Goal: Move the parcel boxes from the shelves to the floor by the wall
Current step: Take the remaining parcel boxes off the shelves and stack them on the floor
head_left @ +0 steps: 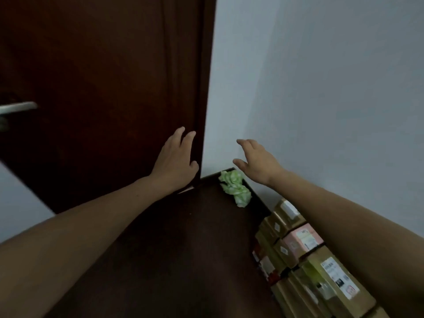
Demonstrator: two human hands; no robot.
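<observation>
Several brown parcel boxes with white labels are stacked on the dark floor along the pale wall at the lower right; one pink box lies among them. My left hand is raised in front of the dark door's edge, fingers spread, holding nothing. My right hand reaches forward above the floor corner with fingers apart, also empty. My right forearm covers part of the stack. No shelves are in view.
A dark brown door with a metal handle fills the left. The pale wall fills the right. A crumpled green bag lies in the floor corner. Dark floor stretches below.
</observation>
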